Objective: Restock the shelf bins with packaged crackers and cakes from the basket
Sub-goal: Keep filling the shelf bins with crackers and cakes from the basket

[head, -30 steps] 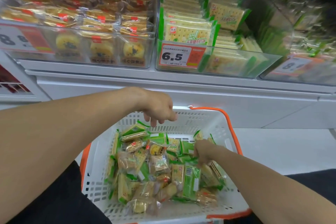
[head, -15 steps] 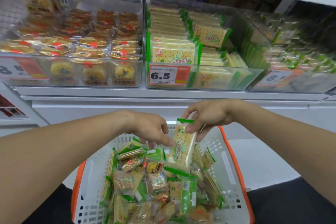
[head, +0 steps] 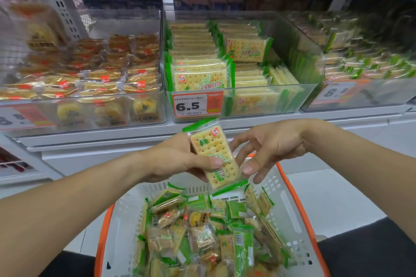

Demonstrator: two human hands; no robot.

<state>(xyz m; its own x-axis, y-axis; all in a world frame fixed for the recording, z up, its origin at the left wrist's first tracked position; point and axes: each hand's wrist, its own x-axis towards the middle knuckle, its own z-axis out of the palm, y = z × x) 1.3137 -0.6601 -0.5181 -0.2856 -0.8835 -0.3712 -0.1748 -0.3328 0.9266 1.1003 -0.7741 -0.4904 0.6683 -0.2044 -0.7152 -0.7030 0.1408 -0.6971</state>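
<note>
The left hand (head: 177,159) holds a cracker packet (head: 213,157) above the far end of the basket (head: 290,207), thumb curled across the packet's face and the fingers tucked behind it, so the packet stands tilted with its green-edged top leaning toward the shelf (head: 101,139). The right hand (head: 270,146) is just beside it on the other side, fingers spread and only loosely bent; its fingertips (head: 247,167) lie close to the packet's lower right edge, but whether they touch the wrapper cannot be told, and it grips nothing. The basket (white plastic with an orange rim) sits low in the view between the two forearms and is heaped with small wrapped packets (head: 202,236), most of them green-trimmed crackers with a few clear-wrapped round cakes mixed in. On the shelf behind the hands stand three clear bins. The middle bin (head: 299,51), straight above the held packet, carries rows of the same green cracker packets standing on edge, with a price tag (head: 197,105) reading 6.5 on its front wall. The left bin (head: 157,105) holds gold-wrapped cakes with red labels, stacked flat. The right bin (head: 371,101) is blurred, showing only green and pale wrappers and part of another tag.
</note>
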